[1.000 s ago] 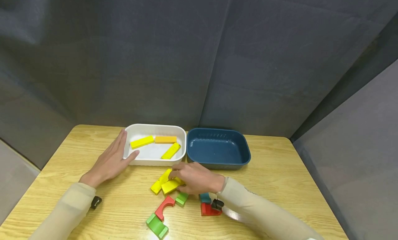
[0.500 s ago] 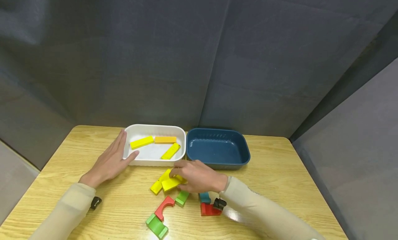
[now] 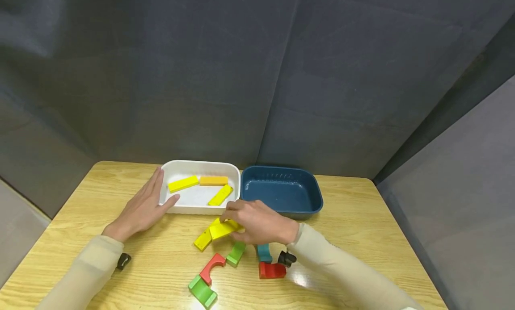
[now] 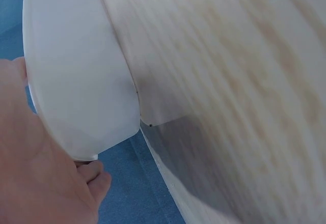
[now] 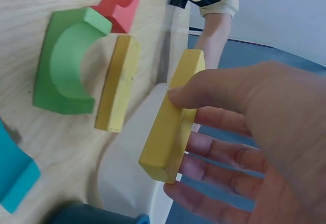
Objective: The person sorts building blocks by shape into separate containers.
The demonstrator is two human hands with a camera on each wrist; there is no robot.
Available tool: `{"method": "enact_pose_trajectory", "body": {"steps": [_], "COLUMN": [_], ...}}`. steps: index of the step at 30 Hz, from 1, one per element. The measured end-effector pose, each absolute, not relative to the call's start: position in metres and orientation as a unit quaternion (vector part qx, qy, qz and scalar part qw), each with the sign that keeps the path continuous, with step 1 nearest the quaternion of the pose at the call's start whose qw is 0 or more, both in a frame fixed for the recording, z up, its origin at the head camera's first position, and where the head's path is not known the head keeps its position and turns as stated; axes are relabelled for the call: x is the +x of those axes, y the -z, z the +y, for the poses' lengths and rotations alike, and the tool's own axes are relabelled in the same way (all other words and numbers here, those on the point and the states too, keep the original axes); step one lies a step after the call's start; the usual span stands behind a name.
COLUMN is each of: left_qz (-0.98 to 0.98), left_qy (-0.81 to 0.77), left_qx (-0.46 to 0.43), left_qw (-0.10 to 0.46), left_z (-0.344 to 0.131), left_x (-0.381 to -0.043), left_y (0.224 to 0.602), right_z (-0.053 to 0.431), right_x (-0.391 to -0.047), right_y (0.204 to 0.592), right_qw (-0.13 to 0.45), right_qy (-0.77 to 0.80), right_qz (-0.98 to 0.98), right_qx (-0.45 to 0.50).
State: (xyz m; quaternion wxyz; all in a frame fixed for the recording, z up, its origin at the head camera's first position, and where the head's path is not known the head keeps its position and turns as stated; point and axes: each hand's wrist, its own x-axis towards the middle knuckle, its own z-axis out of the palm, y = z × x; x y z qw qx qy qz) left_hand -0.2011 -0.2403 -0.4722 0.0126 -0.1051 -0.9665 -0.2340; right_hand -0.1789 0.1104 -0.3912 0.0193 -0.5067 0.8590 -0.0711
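My right hand (image 3: 257, 220) pinches a yellow rectangular block (image 5: 168, 124) between thumb and fingers. In the right wrist view it is raised off the table, tilted. A second yellow block (image 3: 203, 240) lies beneath it on the wood, partly hidden in the head view. My left hand (image 3: 142, 207) rests against the left end of a white container (image 3: 201, 209), fingers straight along the side and thumb at the front rim. Two yellow blocks and an orange-yellow block (image 3: 213, 181) lie inside that container. In the left wrist view, the hand touches the container's corner.
A dark blue container (image 3: 281, 211) stands right of the white one. Nearer on the table (image 3: 362, 238) lie green arch blocks (image 3: 203, 292), a red arch (image 3: 211, 267), a red block (image 3: 271, 270) and a teal block (image 3: 264, 253). Dark curtains (image 3: 257, 77) rise behind the table.
My right hand has lifted the yellow block upward a little from beside the other yellow block, exposing more of the green and teal blocks. My left hand has stayed on the white container.
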Motion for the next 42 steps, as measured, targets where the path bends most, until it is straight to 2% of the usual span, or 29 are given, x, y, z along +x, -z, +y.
{"method": "enact_pose_trajectory", "body": {"steps": [7,21,42], "left_qz": [-0.967,-0.967,-0.967], "left_qy": [0.232,0.231,0.233], "left_qx": [-0.105,-0.106,-0.103], "left_qw": [0.013,0.015,0.009], "left_z": [-0.24,-0.241,-0.242], "left_x": [-0.202,-0.202,-0.199], "left_y": [0.473,0.474,0.473], "right_z": [0.109,0.1,0.069], "right_x": [-0.183,-0.198,-0.234], "right_y": [0.38,0.373,0.373], "right_qw": [0.007,-0.062,-0.053], "right_qy": [0.066,0.047,0.02], "right_qz": [0.858,0.845,0.846], "right_qx": [-0.509,-0.529,-0.531]}}
